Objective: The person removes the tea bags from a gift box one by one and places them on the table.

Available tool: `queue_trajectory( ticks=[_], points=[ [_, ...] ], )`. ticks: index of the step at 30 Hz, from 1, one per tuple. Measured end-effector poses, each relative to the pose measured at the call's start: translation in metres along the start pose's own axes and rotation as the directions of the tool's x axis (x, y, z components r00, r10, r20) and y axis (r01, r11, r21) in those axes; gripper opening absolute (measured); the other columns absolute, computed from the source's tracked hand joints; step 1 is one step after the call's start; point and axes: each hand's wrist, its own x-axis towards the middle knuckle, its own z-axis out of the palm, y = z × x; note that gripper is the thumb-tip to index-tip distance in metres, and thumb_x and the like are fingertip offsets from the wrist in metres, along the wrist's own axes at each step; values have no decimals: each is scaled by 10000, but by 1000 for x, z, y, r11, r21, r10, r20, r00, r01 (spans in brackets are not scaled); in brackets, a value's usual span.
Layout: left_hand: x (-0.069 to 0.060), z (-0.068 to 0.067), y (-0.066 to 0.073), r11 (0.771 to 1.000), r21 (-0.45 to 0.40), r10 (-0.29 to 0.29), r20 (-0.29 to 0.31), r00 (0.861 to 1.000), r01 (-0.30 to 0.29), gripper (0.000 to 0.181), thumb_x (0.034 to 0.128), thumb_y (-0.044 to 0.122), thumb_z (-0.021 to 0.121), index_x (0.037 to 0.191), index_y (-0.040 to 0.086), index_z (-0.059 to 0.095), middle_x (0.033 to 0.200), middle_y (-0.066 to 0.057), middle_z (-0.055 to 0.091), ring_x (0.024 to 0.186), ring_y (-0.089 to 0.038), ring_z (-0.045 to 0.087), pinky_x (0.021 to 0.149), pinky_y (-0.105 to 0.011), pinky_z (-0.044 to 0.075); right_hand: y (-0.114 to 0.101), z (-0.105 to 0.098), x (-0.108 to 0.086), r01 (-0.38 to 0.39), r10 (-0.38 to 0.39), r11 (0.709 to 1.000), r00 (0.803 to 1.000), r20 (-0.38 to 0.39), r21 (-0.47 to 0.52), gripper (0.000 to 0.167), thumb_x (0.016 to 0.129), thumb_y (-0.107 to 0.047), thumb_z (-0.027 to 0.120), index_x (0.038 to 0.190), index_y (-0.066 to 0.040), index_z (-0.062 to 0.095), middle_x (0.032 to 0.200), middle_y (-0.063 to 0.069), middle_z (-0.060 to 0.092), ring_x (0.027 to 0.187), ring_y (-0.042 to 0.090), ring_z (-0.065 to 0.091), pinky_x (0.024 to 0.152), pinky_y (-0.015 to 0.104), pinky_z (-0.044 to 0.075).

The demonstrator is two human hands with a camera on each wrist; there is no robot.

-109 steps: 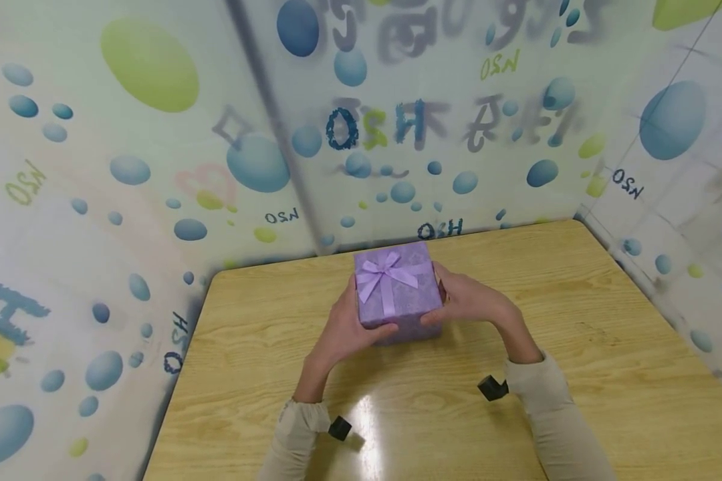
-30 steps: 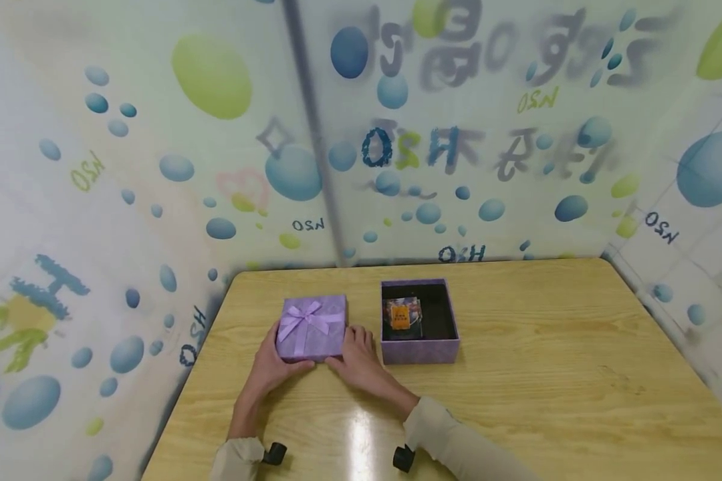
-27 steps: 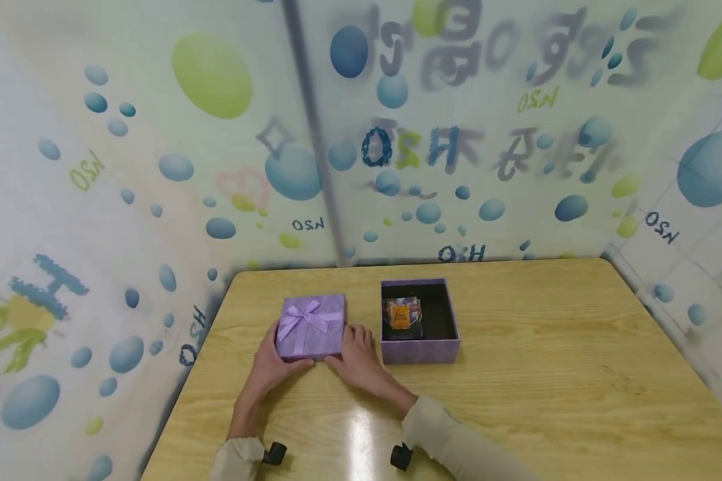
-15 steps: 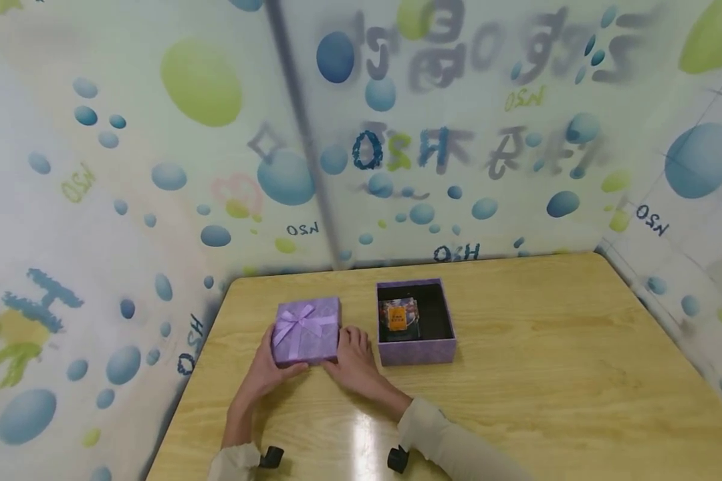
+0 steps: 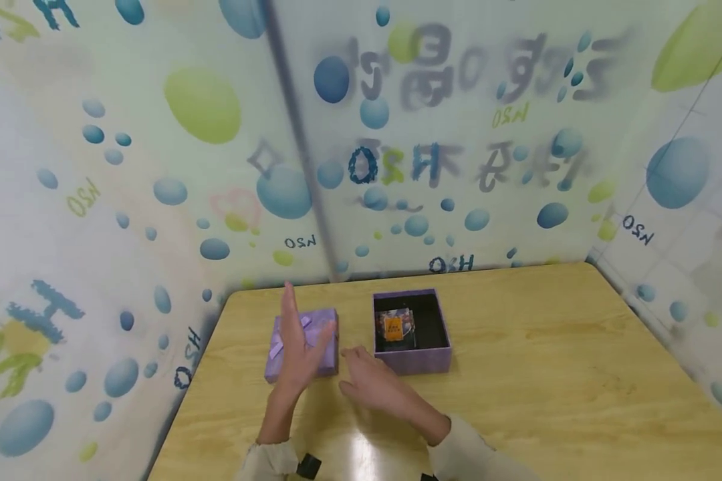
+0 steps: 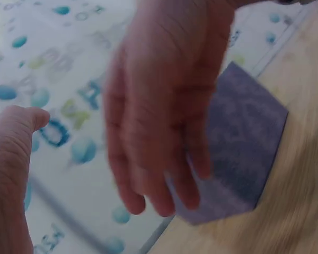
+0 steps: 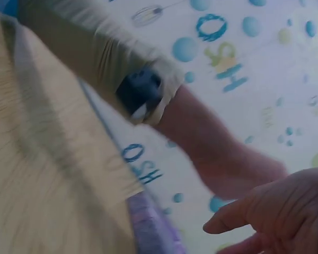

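Observation:
A purple gift-box lid [image 5: 327, 354] with a ribbon bow lies on the table at the left, and in the left wrist view the lid [image 6: 244, 148] shows its patterned surface. My left hand [image 5: 299, 357] is raised over it with fingers straight, covering much of the bow. Between the lid and the open purple box [image 5: 424, 362], my right hand [image 5: 376, 384] hovers with fingers loosely extended, holding nothing. Inside the black-lined box sits a colourful picture packet [image 5: 408, 319] with an orange label [image 5: 394, 328]. In the right wrist view my right hand [image 7: 286, 211] shows only partly.
The wooden table [image 5: 535, 374] stretches right of the box. A wall with blue and green bubble prints [image 5: 417, 226] stands behind it. Black wrist cameras sit at both cuffs, the left camera [image 5: 309, 466] near the table's front.
The lid came off the box and was set down to its left. Both hands then let go of it; the left has risen over the lid, the right has moved off towards the box.

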Motion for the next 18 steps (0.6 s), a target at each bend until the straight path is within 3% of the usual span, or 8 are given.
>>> queue_trajectory(
  ticks=[2,4,8,11,13,15,18],
  points=[
    [4,17,7,1000,11,-4,54,999,3,1056,963,337,719,1699,222,-29,1764,-37,-19,1615,-291,-10,1232,-679,37,0,-17,-12,31,-30,999,999,-34,20,364,998,-210,658,1285,13,681,1193,100,705,983,200,684,801,340,585],
    [6,36,11,999,40,-5,110,994,1,1086,950,416,724,1697,246,-46,1764,-11,-32,1615,-293,-15,1226,-689,41,3,-37,-23,67,-64,998,993,-103,21,184,1016,-154,625,1103,-33,733,986,25,726,810,123,647,704,281,547],
    [7,69,11,987,161,-38,254,966,-3,1167,917,628,695,1684,267,-108,1753,64,-113,1617,-302,-49,1217,-708,50,23,-79,-35,49,-51,999,967,-248,-10,176,1011,2,559,943,-60,709,840,-2,679,694,105,556,651,301,510],
    [9,85,11,973,231,-77,352,933,-7,1248,874,727,688,1666,265,-159,1737,92,-177,1618,-291,-75,1225,-699,63,50,-103,-36,-74,59,997,933,-354,-27,147,986,18,571,988,-28,711,935,74,701,775,179,588,727,376,537],
    [9,93,12,964,264,-98,401,911,-12,1309,832,769,703,1655,269,-184,1730,93,-201,1617,-261,-97,1242,-669,60,68,-112,-36,-159,138,987,906,-401,-17,157,998,-7,577,1095,19,698,1013,138,697,834,243,624,757,428,551],
    [9,99,13,956,290,-98,438,893,-37,1359,798,800,710,1653,242,-187,1732,57,-203,1614,-261,-112,1251,-650,77,82,-117,-34,-226,197,974,885,-422,-20,239,1007,-43,592,1213,63,649,1103,205,669,937,317,647,807,488,557],
    [8,104,14,941,333,-107,463,880,-61,1410,754,850,699,1656,206,-173,1736,7,-183,1613,-273,-112,1258,-630,93,98,-114,-27,-291,271,957,874,-404,12,415,1033,-107,593,1381,108,526,1269,319,586,1093,441,633,879,569,548]
  ],
)
